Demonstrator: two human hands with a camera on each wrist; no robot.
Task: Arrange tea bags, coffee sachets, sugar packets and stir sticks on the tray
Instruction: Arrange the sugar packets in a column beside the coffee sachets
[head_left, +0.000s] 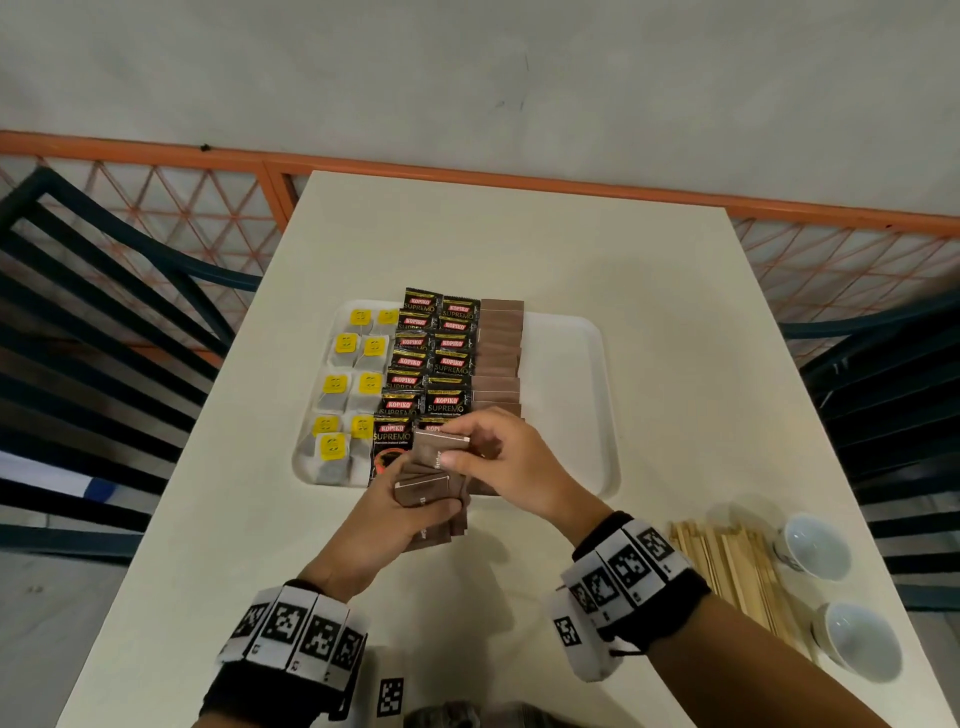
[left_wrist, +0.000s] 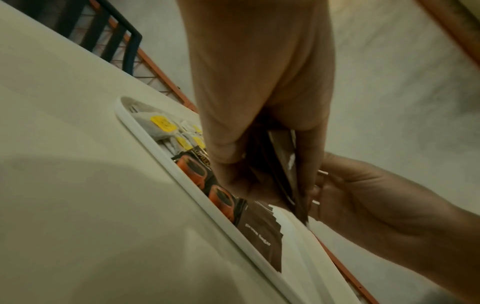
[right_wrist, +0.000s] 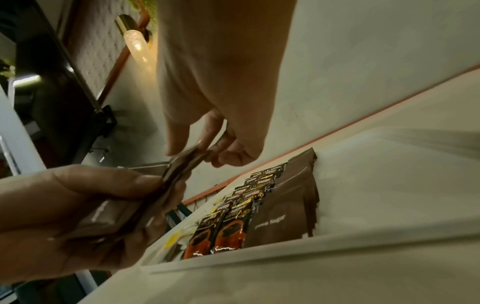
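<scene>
On the white tray (head_left: 571, 332) lie tea bags (head_left: 353, 384) with yellow tags at the left, black coffee sachets (head_left: 431, 364) in two middle columns, and a column of brown sugar packets (head_left: 501, 343) beside them. Over the tray's near edge my left hand (head_left: 415, 501) grips a stack of brown sugar packets (head_left: 426, 491). My right hand (head_left: 454, 446) pinches the top packet (head_left: 436, 449) of that stack between thumb and forefinger. The pinch on this packet (right_wrist: 187, 160) is plain in the right wrist view. Wooden stir sticks (head_left: 727, 566) lie on the table at the near right.
Two white cups (head_left: 815, 545) (head_left: 857, 639) stand beside the stir sticks near the table's right edge. The tray's right third is bare. Dark chairs (head_left: 104, 322) flank the table, with an orange lattice railing (head_left: 156, 208) behind.
</scene>
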